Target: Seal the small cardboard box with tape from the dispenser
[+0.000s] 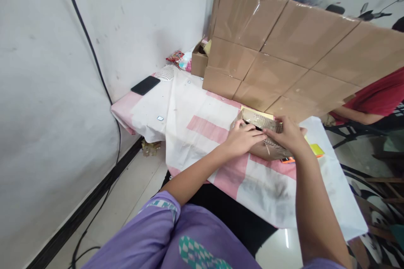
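A small cardboard box [268,152] with clear tape and printed marks stands on the cloth-covered table, and a dark gap shows in its top. My left hand [242,138] grips the left side of the top, its fingers bent over the edge by the gap. On the right, my right hand [288,134] holds the box's top edge, with the thumb in front and the fingers reaching behind. Both hands touch the box, and their fingertips are close together. Under and beside its right end lie a yellow item [316,149] and an orange-edged item [288,160], mostly hidden.
A tall cardboard partition [277,50] stands behind the box. To the left are a black phone [145,85], a white perforated item [166,73], a red snack packet [175,57] and an open carton [199,64]. A person in a red sleeve [378,92] sits beyond the partition.
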### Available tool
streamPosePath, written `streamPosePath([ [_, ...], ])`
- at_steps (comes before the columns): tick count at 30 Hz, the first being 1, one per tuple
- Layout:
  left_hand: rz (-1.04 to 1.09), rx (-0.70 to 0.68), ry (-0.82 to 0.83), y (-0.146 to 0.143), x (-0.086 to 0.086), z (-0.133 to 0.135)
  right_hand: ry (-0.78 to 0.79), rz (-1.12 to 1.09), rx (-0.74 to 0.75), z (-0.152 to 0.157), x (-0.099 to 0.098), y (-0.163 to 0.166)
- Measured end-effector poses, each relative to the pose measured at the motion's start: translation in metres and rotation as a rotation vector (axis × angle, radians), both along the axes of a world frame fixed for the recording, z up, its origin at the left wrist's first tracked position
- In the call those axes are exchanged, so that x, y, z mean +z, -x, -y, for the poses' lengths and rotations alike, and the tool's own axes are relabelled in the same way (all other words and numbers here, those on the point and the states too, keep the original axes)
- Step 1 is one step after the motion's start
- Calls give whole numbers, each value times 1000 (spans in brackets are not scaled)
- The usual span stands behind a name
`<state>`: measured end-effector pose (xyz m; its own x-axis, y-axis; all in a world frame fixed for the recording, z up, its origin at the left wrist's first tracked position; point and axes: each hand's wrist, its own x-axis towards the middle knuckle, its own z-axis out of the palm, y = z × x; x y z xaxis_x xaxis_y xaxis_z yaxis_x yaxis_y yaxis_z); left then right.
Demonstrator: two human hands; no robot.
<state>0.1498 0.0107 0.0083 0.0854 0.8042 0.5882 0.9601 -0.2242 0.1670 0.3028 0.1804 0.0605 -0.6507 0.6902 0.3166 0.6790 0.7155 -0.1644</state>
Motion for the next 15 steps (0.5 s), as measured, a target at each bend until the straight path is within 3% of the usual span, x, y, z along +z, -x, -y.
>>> streamPosePath([
  [7, -18, 14, -21, -2, -6, -1, -5, -43, -242, -4, -1, -3],
  [11, -56, 62, 38, -2, 0, 5, -94, -143, -143, 14, 9, -10],
  [15, -142, 49, 64, 8, 10, 24, -180, -191, 68, 42, 16, -21],
])
